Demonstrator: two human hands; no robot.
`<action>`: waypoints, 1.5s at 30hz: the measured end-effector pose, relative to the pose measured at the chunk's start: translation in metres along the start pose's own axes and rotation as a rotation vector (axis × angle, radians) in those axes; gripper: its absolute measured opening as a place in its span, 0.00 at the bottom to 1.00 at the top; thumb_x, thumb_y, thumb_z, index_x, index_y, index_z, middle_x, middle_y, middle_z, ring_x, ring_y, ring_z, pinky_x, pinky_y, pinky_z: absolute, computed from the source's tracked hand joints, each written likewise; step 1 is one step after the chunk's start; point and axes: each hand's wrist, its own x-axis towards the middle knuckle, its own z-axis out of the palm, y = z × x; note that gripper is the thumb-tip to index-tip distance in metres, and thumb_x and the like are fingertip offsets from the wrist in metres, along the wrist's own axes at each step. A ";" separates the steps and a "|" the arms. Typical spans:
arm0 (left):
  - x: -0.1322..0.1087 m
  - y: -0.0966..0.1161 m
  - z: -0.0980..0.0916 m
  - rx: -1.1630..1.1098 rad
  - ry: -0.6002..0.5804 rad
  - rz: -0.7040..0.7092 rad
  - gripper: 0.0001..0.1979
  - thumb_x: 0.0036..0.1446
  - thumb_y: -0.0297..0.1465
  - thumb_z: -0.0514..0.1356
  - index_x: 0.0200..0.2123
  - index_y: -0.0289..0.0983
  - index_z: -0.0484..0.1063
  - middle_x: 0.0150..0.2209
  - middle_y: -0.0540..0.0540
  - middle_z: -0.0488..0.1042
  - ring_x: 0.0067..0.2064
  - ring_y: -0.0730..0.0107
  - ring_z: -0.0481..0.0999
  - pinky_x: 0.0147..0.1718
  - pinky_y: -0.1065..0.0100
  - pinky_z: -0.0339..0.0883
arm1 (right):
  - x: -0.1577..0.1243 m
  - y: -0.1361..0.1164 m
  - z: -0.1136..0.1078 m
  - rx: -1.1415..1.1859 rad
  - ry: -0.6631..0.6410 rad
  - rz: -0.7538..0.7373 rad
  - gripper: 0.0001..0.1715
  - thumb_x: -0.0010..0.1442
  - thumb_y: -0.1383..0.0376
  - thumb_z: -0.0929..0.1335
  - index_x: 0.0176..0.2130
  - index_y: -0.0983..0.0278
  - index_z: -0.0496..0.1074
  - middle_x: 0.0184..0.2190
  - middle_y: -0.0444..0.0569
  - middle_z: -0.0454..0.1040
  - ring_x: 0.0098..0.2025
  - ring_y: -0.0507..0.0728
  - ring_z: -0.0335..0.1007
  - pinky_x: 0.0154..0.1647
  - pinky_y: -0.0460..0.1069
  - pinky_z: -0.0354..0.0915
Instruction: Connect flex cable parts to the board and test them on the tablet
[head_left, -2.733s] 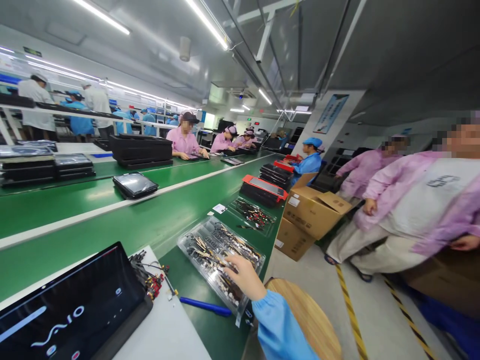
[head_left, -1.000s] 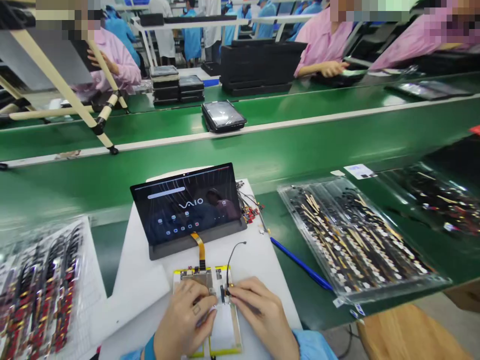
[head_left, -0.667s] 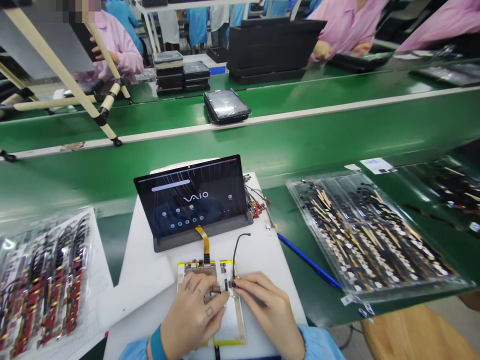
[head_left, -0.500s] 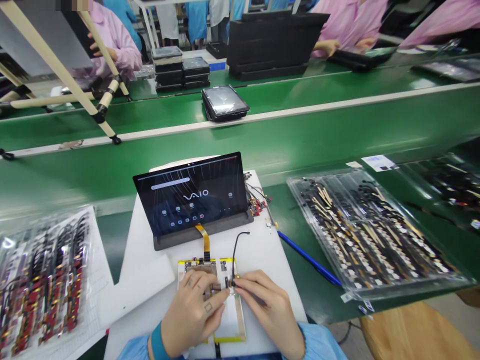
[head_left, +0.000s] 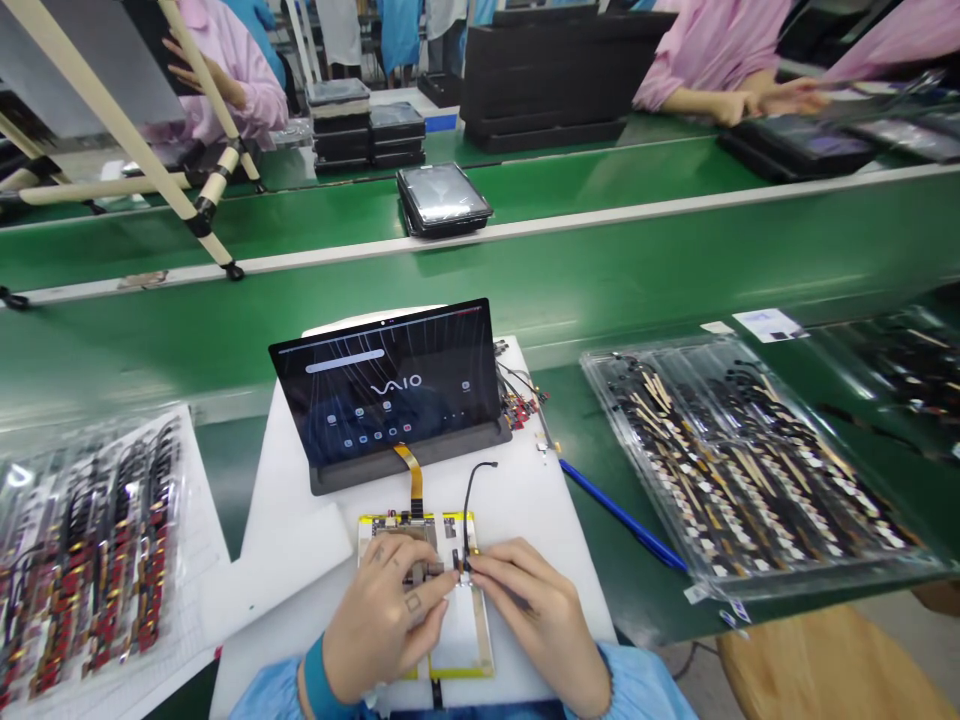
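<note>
A bare tablet assembly [head_left: 461,640] with yellow edges and silvery battery faces lies on a white board in front of me. An orange flat ribbon cable [head_left: 409,470] joins it to an upright lit tablet screen [head_left: 397,395] showing VAIO. My right hand [head_left: 536,615] is closed in a pinch on a small part with a thin black cable [head_left: 468,505], which arcs up from its fingertips. My left hand [head_left: 390,610] is bent over the assembly, fingers curled, its index fingertip at the same small part. Anything under its fingers is hidden.
Clear trays of small cable parts lie at left [head_left: 97,570] and right [head_left: 750,470]. A blue pen-like tool [head_left: 622,515] rests beside the white board [head_left: 555,500]. Loose red-and-black parts [head_left: 517,400] sit beside the screen. Co-workers in pink stand across the green bench [head_left: 600,265].
The view has shifted slightly. Both my hands keep nearly the same place at the small part. Across the bench, a co-worker's hands and a black device have moved right.
</note>
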 end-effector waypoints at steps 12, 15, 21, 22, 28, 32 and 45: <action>0.000 0.000 0.001 0.034 -0.011 0.031 0.17 0.55 0.21 0.50 0.46 0.36 0.69 0.37 0.43 0.67 0.38 0.62 0.64 0.36 0.59 0.61 | 0.000 0.002 0.002 -0.032 -0.013 -0.041 0.09 0.60 0.68 0.63 0.38 0.59 0.73 0.29 0.45 0.72 0.32 0.51 0.68 0.31 0.46 0.69; -0.001 0.001 0.003 0.121 -0.028 0.036 0.17 0.56 0.23 0.50 0.47 0.40 0.69 0.41 0.43 0.67 0.41 0.60 0.64 0.38 0.58 0.58 | 0.001 0.001 0.003 -0.040 -0.003 -0.057 0.10 0.60 0.69 0.63 0.38 0.60 0.72 0.30 0.46 0.72 0.32 0.51 0.69 0.30 0.46 0.70; -0.005 0.004 0.010 0.202 -0.025 -0.019 0.17 0.56 0.31 0.55 0.50 0.46 0.68 0.42 0.44 0.67 0.43 0.58 0.63 0.40 0.59 0.56 | 0.004 0.000 0.005 -0.079 0.004 -0.097 0.09 0.61 0.69 0.62 0.39 0.60 0.70 0.31 0.45 0.72 0.33 0.51 0.69 0.31 0.46 0.70; -0.007 0.003 0.010 0.198 -0.040 -0.025 0.17 0.56 0.31 0.56 0.50 0.46 0.68 0.44 0.43 0.67 0.44 0.58 0.64 0.41 0.58 0.56 | 0.004 -0.001 0.004 -0.088 -0.003 -0.098 0.09 0.61 0.69 0.62 0.39 0.61 0.70 0.31 0.45 0.72 0.34 0.51 0.69 0.32 0.46 0.70; -0.045 -0.019 -0.010 0.345 -0.034 -0.191 0.21 0.58 0.27 0.54 0.55 0.44 0.62 0.55 0.38 0.61 0.54 0.53 0.63 0.48 0.55 0.56 | 0.006 -0.016 -0.019 -0.307 -0.093 -0.205 0.17 0.62 0.68 0.60 0.51 0.62 0.63 0.37 0.47 0.73 0.37 0.53 0.70 0.35 0.47 0.70; -0.075 -0.043 -0.044 0.606 -0.020 -0.279 0.26 0.59 0.33 0.54 0.60 0.39 0.54 0.56 0.34 0.58 0.54 0.50 0.64 0.46 0.58 0.59 | 0.010 -0.017 -0.031 -0.467 -0.015 -0.372 0.24 0.61 0.67 0.61 0.57 0.63 0.58 0.39 0.46 0.73 0.40 0.55 0.69 0.39 0.49 0.68; -0.085 -0.050 -0.069 0.669 0.092 -0.180 0.27 0.63 0.36 0.48 0.63 0.39 0.46 0.42 0.41 0.70 0.41 0.61 0.72 0.39 0.64 0.66 | 0.114 0.019 0.023 -0.521 -0.097 -0.703 0.27 0.64 0.53 0.56 0.54 0.68 0.60 0.51 0.45 0.67 0.57 0.63 0.54 0.48 0.57 0.59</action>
